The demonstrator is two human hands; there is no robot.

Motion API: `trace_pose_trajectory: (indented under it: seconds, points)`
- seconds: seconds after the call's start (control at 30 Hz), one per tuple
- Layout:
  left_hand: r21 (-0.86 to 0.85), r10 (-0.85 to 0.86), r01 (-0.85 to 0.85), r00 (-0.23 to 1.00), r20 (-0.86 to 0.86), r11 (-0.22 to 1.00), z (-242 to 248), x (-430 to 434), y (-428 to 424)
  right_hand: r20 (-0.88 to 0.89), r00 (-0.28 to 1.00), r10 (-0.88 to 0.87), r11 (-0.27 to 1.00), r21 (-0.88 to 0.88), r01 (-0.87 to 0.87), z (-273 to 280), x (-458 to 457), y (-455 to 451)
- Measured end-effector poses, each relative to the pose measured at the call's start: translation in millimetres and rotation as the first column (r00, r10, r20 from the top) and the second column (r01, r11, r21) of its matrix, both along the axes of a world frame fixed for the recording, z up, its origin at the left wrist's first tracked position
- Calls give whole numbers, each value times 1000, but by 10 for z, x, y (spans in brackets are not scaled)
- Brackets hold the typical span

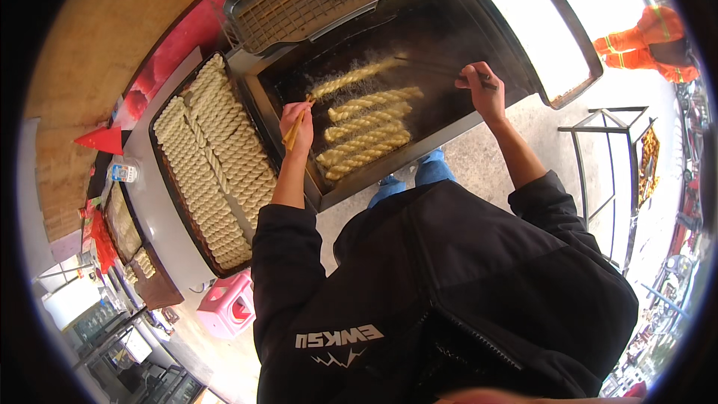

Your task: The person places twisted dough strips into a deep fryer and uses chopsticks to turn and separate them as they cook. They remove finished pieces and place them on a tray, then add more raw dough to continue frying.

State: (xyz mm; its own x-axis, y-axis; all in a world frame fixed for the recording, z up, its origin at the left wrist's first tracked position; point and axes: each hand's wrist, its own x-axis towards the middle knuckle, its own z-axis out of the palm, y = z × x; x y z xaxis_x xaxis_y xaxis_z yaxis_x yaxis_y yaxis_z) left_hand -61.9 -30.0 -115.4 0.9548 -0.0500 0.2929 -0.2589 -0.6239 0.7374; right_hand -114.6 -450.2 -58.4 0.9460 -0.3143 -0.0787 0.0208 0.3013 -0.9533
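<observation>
Several pale twisted dough sticks lie side by side in bubbling dark oil in a wide metal fryer. One twist lies apart, farther from me, with bubbles along it. At its left end, my left hand grips light wooden chopsticks. My right hand holds long dark chopsticks over the oil; their tips are close to the same twist's right end. Whether they touch it, I cannot tell.
Left of the fryer, a dark-rimmed tray holds rows of raw dough twists. A wire rack stands at the fryer's far side. Pink stool below left; metal frame stand at right. A person in orange is farther off.
</observation>
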Motion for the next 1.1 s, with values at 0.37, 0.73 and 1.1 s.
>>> trace_pose_trajectory:
  seconds: [0.37,0.73,1.1]
  points:
    - [-67,-95,93,995,-39,993,154,-99,-51,21,998,57,921,-387,-44,39,-51,75]
    - [-4,-165,169,957,-240,986,213,-57,-344,-163,970,180,984,44,-175,-357,139,540]
    - [-52,-43,37,991,-130,998,246,-141,122,-59,998,28,999,-44,-30,-220,118,-401]
